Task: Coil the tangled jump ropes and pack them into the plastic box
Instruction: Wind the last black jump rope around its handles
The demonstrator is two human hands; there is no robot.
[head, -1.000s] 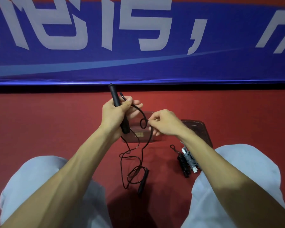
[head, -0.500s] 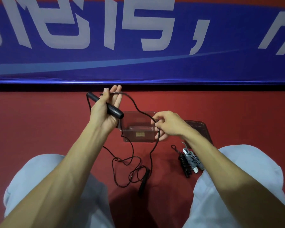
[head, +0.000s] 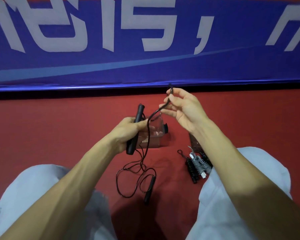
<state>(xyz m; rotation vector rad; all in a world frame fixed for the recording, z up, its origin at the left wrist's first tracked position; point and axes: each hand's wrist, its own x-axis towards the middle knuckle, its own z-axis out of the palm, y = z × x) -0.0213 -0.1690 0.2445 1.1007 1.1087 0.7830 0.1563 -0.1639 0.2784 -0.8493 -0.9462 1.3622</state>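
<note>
A: hands?
B: my left hand [head: 128,130] is wrapped round one black rope handle [head: 139,113]; my right hand [head: 185,110] pinches the cord [head: 152,116], other fingers loose
A: rest?
B: second handle [head: 150,189] on the floor between my knees, plastic box [head: 158,135] behind my left hand, coiled ropes [head: 197,166] beside my right knee

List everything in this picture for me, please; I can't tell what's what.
jump rope handle: one, black, gripped in left hand
second handle: one, black, on floor between the knees
cord: one, black, runs from right hand past left hand to loose loops on floor
plastic box: one, clear, on floor behind left hand
coiled ropes: at least two, black and grey, by right knee
floor: red
banner: one, blue with white characters, far edge
left hand: grips handle
right hand: raised, pinches cord
</note>
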